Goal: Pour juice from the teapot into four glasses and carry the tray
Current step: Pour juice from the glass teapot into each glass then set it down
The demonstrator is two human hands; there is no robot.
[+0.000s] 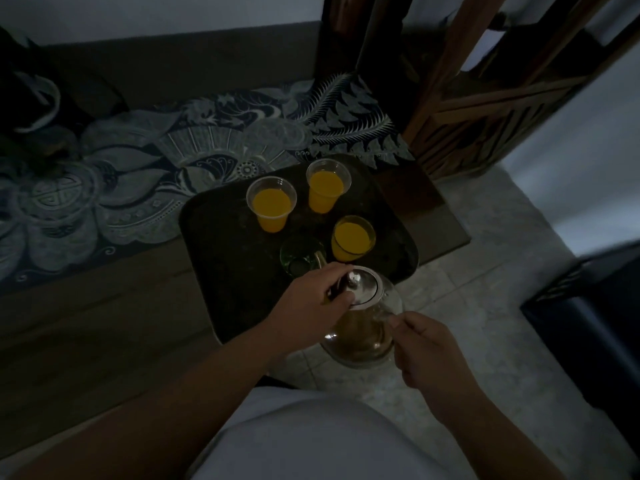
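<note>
A dark tray (221,271) lies on the table and carries two clear plastic cups (272,209) (327,190) and one glass (353,239), all holding orange juice. A greenish glass (299,256) near them looks empty. The glass teapot (363,327) is tilted at the tray's near right corner, its spout over the greenish glass. My left hand (311,303) presses on the metal lid (363,289). My right hand (433,358) grips the teapot's handle.
A patterned dark cloth (138,174) covers the table's far side. A wooden lattice stand (485,116) rises at the back right. Tiled floor (502,306) lies to the right, with a dark box (595,323) at the right edge.
</note>
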